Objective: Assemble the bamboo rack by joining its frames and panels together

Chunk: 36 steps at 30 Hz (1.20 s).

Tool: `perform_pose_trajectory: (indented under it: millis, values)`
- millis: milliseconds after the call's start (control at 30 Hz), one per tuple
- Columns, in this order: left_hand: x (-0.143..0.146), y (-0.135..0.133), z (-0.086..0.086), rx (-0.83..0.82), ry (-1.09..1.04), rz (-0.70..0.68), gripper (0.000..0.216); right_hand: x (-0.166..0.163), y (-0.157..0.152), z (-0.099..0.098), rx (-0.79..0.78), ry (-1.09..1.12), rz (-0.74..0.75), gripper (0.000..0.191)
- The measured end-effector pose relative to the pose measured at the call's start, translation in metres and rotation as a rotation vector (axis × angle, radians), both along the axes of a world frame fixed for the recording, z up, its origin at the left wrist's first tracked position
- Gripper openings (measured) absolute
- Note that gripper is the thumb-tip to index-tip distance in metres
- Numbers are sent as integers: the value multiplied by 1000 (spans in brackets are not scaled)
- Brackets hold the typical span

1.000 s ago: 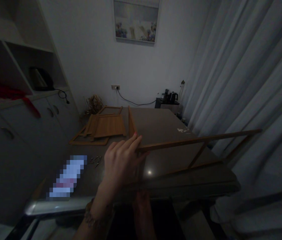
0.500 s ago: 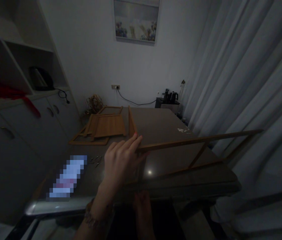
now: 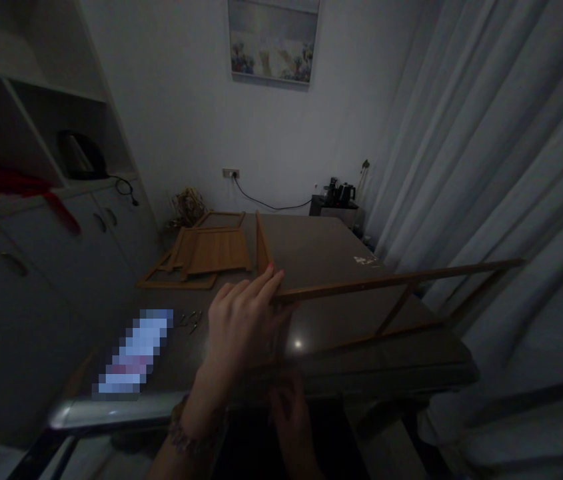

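My left hand [image 3: 241, 317], with a beaded bracelet at its wrist, is closed around the near left corner of a long wooden frame [image 3: 351, 287]. The frame stands on its side on the table, stretching to the right, with a crossbar between its rails. Just beyond my fingertips a narrow wooden panel [image 3: 263, 248] meets this corner. Low in front of the table edge, my right hand [image 3: 291, 413] has its fingers curled together below the frame's corner. Dim light hides whatever they hold, if anything.
Slatted wooden panels [image 3: 216, 252] lie stacked at the back left of the brown table [image 3: 306, 240]. Small metal hardware [image 3: 191, 321] lies beside a lit, blurred phone [image 3: 136, 353]. Small white pieces [image 3: 365, 261] lie at the right, near the curtain [image 3: 461, 147].
My right hand has shifted slightly up and to the right, and its fingers have turned. My left hand and the wooden frame stay in place.
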State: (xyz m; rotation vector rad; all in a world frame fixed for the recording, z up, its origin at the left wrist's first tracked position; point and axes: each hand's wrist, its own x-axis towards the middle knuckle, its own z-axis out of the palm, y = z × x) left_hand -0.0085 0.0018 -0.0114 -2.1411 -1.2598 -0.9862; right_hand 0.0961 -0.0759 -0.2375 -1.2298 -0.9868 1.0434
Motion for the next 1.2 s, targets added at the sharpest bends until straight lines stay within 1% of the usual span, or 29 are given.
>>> perform_pose_trajectory:
  millis: [133, 300, 433, 500, 600, 700, 767, 833, 933, 1067, 1200]
  values:
    - [-1, 1, -1, -4, -7, -4, 47, -1, 1, 5, -55, 151, 18, 49]
    - [-2, 1, 0, -18, -7, -12, 47, 0, -2, 10, -72, 202, 1, 44]
    - [-1, 0, 0, 1, -11, -12, 46, 2, -4, 13, -102, 103, -45, 43]
    - [-1, 0, 0, 5, -9, -10, 46, 3, -4, 15, -94, 31, -76, 40]
    - [0, 0, 0, 1, 2, 3, 46, 6, -3, 16, -46, -70, -121, 34]
    - [0, -1, 0, 0, 5, 8, 46, 8, -1, 13, 23, -154, -102, 30]
    - [-1, -1, 0, -2, 4, 5, 46, 8, 0, 11, 60, -181, -87, 28]
    - [-1, 0, 0, -4, 1, -2, 45, 9, 1, 10, 77, -183, -104, 27]
    - [-1, 0, 0, -11, -13, -16, 45, 10, 1, 11, 60, -134, -114, 30]
    - [-1, 0, 0, -30, -18, -20, 46, 10, 1, 15, 8, -11, -32, 34]
    - [-1, 0, 1, -26, -9, -8, 46, 8, 1, 21, -65, 146, -12, 41]
